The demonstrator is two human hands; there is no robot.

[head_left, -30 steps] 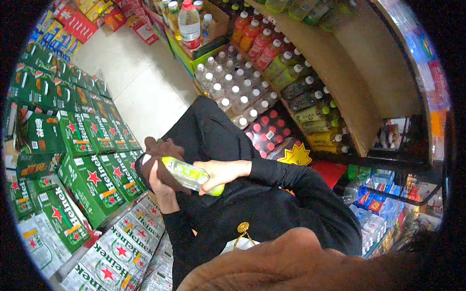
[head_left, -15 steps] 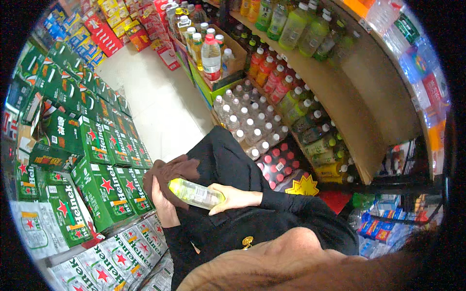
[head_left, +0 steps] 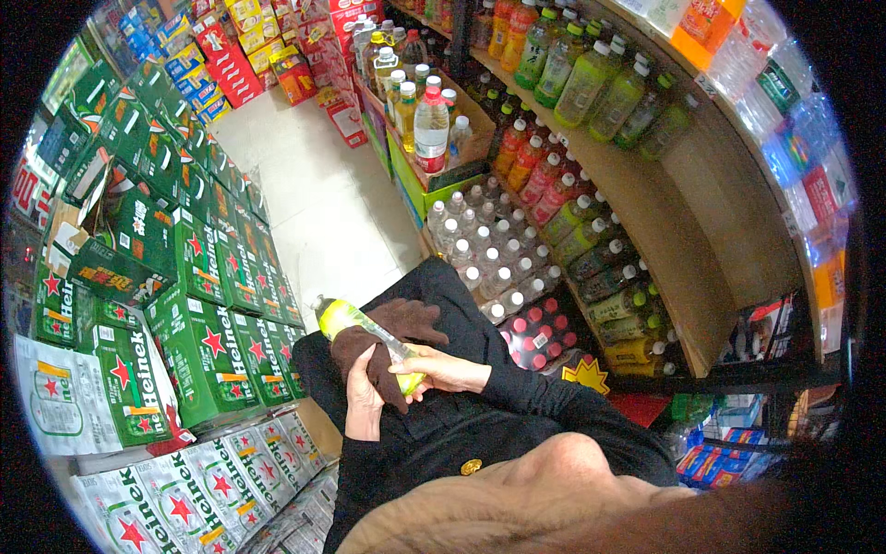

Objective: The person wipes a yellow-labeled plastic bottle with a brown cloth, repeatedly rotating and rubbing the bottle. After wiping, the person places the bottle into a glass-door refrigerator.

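Several rows of green cartons (head_left: 208, 355) line the left side of a shop aisle, with silver-white cartons (head_left: 208, 489) stacked at the near end and red and yellow packages (head_left: 235, 74) at the far end of the pale floor (head_left: 323, 198).

Over the dark-clothed lap (head_left: 461, 314), a person's left hand (head_left: 365, 402) closes around a brown cloth (head_left: 411, 321), its thumb pressed along the near side and the other fingers largely hidden underneath. The cloth wraps the middle of a yellow-green bottle (head_left: 340, 317), so that it lies between the left fingers and the plastic. The bottle slants across the grip: its upper-left end juts out past the left thumb and the cloth, while its lower-right end sits in the right hand (head_left: 452, 371). There the right fingers clamp directly on the bottle, thumb over the top; how far they reach around underneath cannot be told.

Beyond the knees, a large red-capped bottle (head_left: 431, 134) stands among others in a box, above packed rows of white-capped bottles (head_left: 489, 249) and a pack of red-capped bottles (head_left: 535, 334). A yellow star-shaped tag (head_left: 586, 375) shows beside them. At right, green drink bottles (head_left: 586, 83) stand on a brown shelf (head_left: 678, 231), and blue packages (head_left: 720, 462) lie near the lower edge.
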